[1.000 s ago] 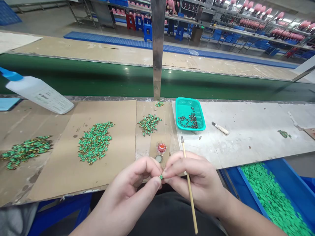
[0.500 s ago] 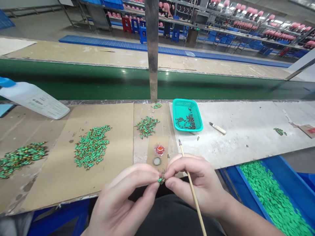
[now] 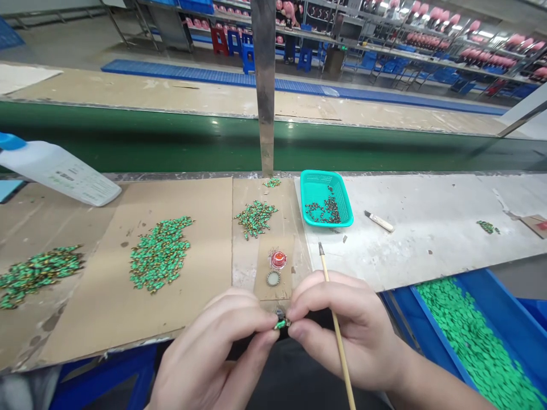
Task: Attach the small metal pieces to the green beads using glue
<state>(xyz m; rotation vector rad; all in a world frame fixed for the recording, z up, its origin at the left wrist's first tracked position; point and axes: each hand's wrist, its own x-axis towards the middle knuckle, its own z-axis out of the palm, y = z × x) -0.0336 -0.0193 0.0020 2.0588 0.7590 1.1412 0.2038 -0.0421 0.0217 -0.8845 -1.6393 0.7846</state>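
A small green and dark piece (image 3: 281, 323) is pinched between the fingertips of my left hand (image 3: 222, 347) and my right hand (image 3: 346, 330), just off the table's front edge. A thin wooden brush (image 3: 339, 341) also rests in my right hand, its dark tip pointing up and away. Beyond my fingertips sit a red cap (image 3: 278, 259) and a small round grey-filled cap (image 3: 273, 278). Green and gold pieces form a pile (image 3: 255, 218) behind them, with a larger pile (image 3: 160, 254) on the cardboard at left.
A teal basket (image 3: 304, 199) holds small dark pieces. To its right lies a short white-handled tool (image 3: 379, 221). A white bottle (image 3: 64, 173) and another green pile (image 3: 40, 273) are at left. Blue bins (image 3: 491, 290) with green pieces stand lower right; a metal post (image 3: 265, 85) rises behind.
The brush and my right hand have shifted slightly right. The held piece is a little lower and turned, showing more of its green and dark parts.
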